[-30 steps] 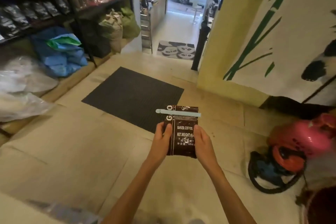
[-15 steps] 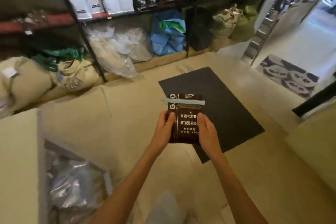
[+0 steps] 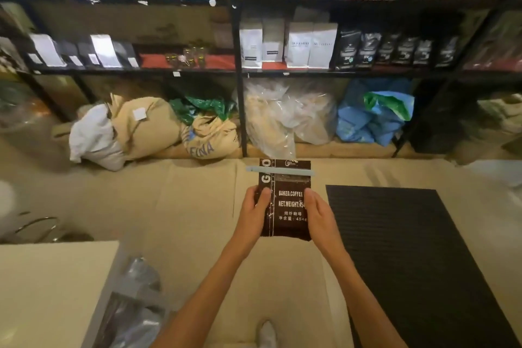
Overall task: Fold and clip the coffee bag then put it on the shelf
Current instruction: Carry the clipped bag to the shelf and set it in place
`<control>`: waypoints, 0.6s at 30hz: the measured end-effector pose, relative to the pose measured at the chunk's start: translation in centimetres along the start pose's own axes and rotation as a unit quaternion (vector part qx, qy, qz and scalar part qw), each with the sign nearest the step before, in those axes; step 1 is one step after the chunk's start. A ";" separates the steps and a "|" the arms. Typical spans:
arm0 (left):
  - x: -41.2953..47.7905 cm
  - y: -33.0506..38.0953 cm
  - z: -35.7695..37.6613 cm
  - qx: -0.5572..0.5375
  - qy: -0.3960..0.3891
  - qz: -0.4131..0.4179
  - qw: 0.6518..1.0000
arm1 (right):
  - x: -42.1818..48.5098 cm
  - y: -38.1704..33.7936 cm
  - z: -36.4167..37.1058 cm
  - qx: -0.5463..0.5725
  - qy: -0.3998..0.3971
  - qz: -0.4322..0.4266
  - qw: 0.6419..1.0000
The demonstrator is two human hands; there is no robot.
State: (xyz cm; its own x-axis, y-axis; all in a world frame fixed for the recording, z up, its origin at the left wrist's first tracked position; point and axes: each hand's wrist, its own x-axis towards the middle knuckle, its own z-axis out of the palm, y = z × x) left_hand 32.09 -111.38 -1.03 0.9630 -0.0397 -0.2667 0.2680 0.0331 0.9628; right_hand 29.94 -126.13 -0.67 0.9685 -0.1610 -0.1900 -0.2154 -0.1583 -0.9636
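Observation:
A dark brown coffee bag (image 3: 288,203) with white lettering is held upright in front of me, above the floor. A pale blue clip (image 3: 279,170) runs across its folded top and sticks out on both sides. My left hand (image 3: 252,213) grips the bag's left edge and my right hand (image 3: 319,215) grips its right edge. Straight ahead stands the black metal shelf (image 3: 238,73), its middle level lined with white and black coffee bags (image 3: 310,45).
Under the shelf lie burlap sacks (image 3: 147,127), clear plastic bags (image 3: 285,116) and blue bags (image 3: 372,118). A black ribbed mat (image 3: 409,248) covers the floor at right. A white counter corner (image 3: 50,291) is at lower left, with plastic-wrapped items beside it.
My view has swung left from the doorway to face the shelf head-on. The clipped bag stays held in both hands in the same grip.

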 end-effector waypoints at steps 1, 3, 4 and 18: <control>1.8 0.7 -0.4 -0.003 0.005 0.001 1.000 | 2.0 -0.8 0.5 -0.002 -0.010 -0.003 1.000; 5.6 2.1 -1.5 -0.011 0.018 -0.003 1.000 | 6.0 -1.8 1.7 0.000 -0.025 -0.012 1.000; 7.4 2.7 -2.0 -0.014 0.026 -0.004 1.000 | 8.0 -2.3 2.4 0.002 -0.032 -0.012 0.999; 35.7 9.5 -11.7 -0.078 0.170 -0.013 0.982 | 39.7 -8.9 16.2 -0.018 -0.152 -0.026 0.988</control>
State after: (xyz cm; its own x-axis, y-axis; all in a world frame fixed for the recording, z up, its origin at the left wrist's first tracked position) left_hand 69.34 -100.77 -1.93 0.9026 0.2928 -0.3155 0.2683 0.1904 0.9443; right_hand 72.36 -115.36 -2.69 0.9699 0.1483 -0.1931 -0.1630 -0.1936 -0.9674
